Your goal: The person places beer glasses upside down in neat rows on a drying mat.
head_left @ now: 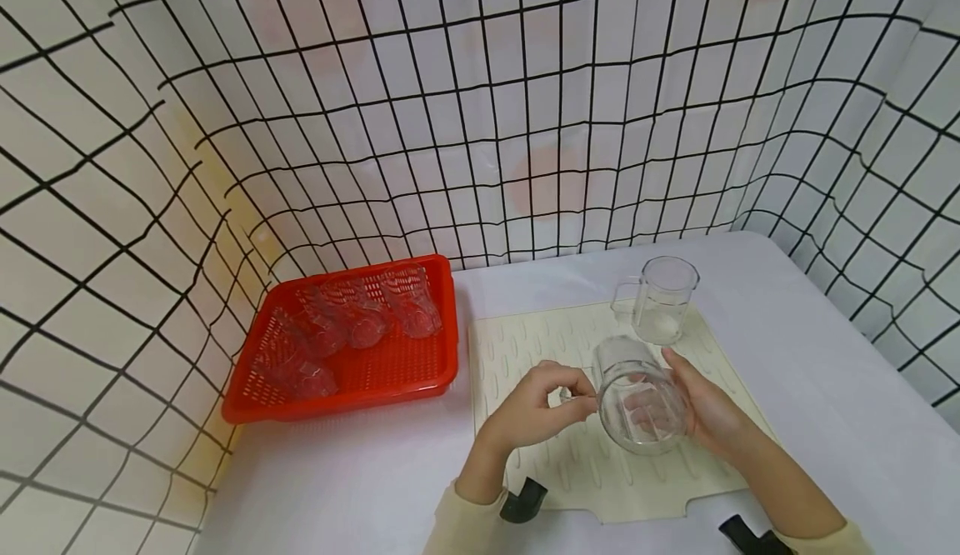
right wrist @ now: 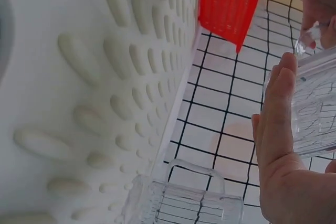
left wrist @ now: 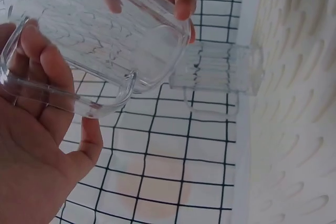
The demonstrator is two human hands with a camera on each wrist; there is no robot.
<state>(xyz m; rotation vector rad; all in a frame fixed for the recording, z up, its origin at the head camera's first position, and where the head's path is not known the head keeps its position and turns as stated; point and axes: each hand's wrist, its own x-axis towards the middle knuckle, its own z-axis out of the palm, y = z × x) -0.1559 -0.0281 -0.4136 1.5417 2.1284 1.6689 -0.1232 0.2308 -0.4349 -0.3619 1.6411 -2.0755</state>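
A clear mug (head_left: 642, 412) is held tilted above the drying mat (head_left: 540, 334) by both hands. My left hand (head_left: 542, 407) grips its handle; in the left wrist view the fingers pass through the handle loop (left wrist: 63, 95). On the other side, my right hand (head_left: 711, 415) holds the mug's body, the thumb along the upper side and the fingers showing through the clear wall. Just beyond them, a second clear mug (head_left: 664, 301) stands on the mat's back right part, its handle to the left. Neither hand touches it.
To the left sits a red plastic basket (head_left: 452, 322) with several clear, shaped pieces (head_left: 367, 322) in it; their kind is hard to tell. Black wire grid panels (head_left: 525, 105) border the white table (head_left: 345, 472) at the back and on both sides.
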